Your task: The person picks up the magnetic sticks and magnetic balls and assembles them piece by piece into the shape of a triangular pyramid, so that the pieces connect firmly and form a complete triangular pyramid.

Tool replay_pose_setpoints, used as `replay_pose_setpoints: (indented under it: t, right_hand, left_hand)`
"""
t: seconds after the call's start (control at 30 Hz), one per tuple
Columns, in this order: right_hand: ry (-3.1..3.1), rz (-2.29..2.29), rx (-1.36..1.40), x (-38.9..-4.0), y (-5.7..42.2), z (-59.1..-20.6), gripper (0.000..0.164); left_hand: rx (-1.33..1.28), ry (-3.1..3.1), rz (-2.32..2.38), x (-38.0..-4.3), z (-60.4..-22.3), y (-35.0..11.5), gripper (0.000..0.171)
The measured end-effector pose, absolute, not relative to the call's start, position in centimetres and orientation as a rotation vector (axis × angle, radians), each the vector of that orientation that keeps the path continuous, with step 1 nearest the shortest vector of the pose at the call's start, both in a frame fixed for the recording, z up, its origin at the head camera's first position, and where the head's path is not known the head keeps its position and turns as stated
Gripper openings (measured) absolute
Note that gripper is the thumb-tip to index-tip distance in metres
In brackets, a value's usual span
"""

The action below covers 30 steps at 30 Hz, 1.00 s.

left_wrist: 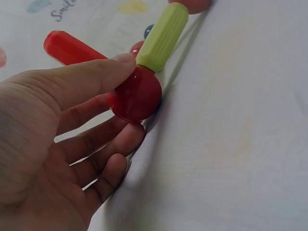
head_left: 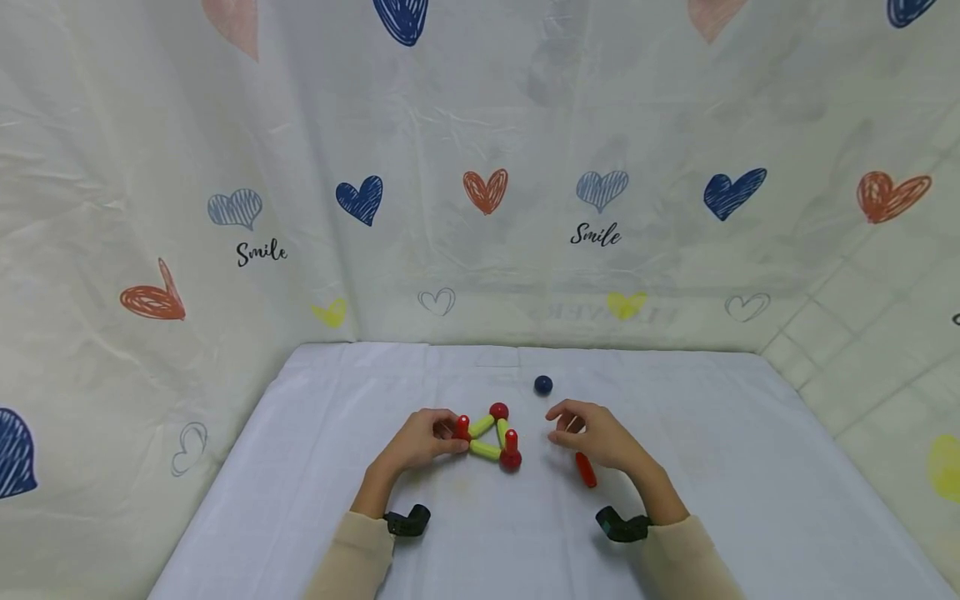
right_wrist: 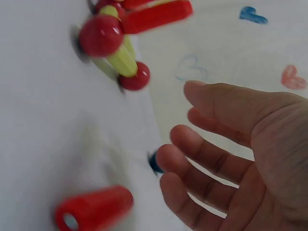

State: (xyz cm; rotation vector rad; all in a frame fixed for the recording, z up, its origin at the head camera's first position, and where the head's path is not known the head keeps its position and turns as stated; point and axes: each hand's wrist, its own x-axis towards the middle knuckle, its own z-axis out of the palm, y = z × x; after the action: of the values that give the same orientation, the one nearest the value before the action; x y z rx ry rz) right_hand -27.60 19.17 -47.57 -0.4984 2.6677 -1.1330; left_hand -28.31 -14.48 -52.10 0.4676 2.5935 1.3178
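Observation:
A flat triangle of yellow-green rods (head_left: 484, 451) joined by red balls (head_left: 510, 460) lies mid-table. My left hand (head_left: 422, 440) grips its left corner; in the left wrist view the thumb lies over that red ball (left_wrist: 140, 96), with fingers beneath and behind. A red rod (left_wrist: 72, 47) rises from this ball, and another upright red rod (head_left: 512, 442) stands on the near right corner. To the right, my right hand (head_left: 600, 435) hovers with nothing in its loosely bent fingers. Just below it lies a loose red rod (head_left: 586, 470), whose pale end shows in the right wrist view.
A dark blue ball (head_left: 543, 385) sits farther back, beyond the triangle. White cloth (head_left: 337, 467) covers the table. Behind it and at both sides hangs a pale curtain (head_left: 487, 108) printed with hearts. Each wrist carries a black camera strap (head_left: 408, 522).

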Motion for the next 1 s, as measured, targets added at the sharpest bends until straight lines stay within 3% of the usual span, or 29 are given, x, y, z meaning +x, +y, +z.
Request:
replay_pose_setpoints:
  t: [0.43, 1.0]
  right_hand:
    - [2.551, -0.949, -0.476, -27.6, 23.0, -47.6, 0.027]
    - [2.580, -0.972, -0.455, -27.5, 21.2, -48.1, 0.023]
  left_hand:
    - [0.318, 2.668, 1.394, -28.3, -52.3, -14.3, 0.031]
    - [0.317, 2.671, 1.388, -28.2, -52.0, -14.2, 0.032]
